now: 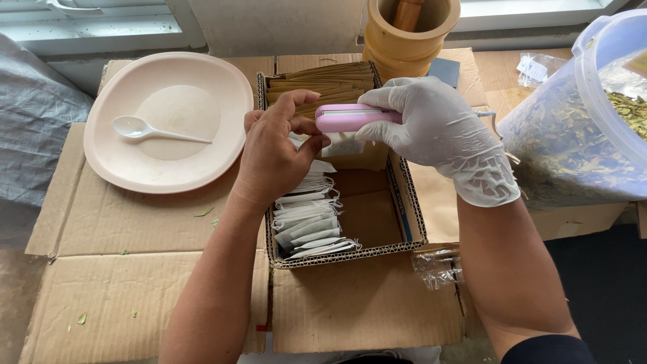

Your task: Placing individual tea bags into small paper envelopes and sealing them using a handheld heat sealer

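We list: a right hand (441,131), gloved white, gripping a pink sealer (350,117) above the box (414,209). Left hand (276,152), bare, fingers pinched on a small bag (342,144) at the sealer's tip. In the box: white bags (306,226) and brown envelopes (323,82). Left of it: plate (222,101) with spoon (145,129). Behind: wooden mortar (404,40). Right: tub (579,121) of dried leaves. Beneath all, a cardboard surface (135,269).

Glossy pink plastic sealer (350,117), thin white rubbery glove (445,135), rough corrugated cardboard box (377,253), matt wooden mortar (411,34).
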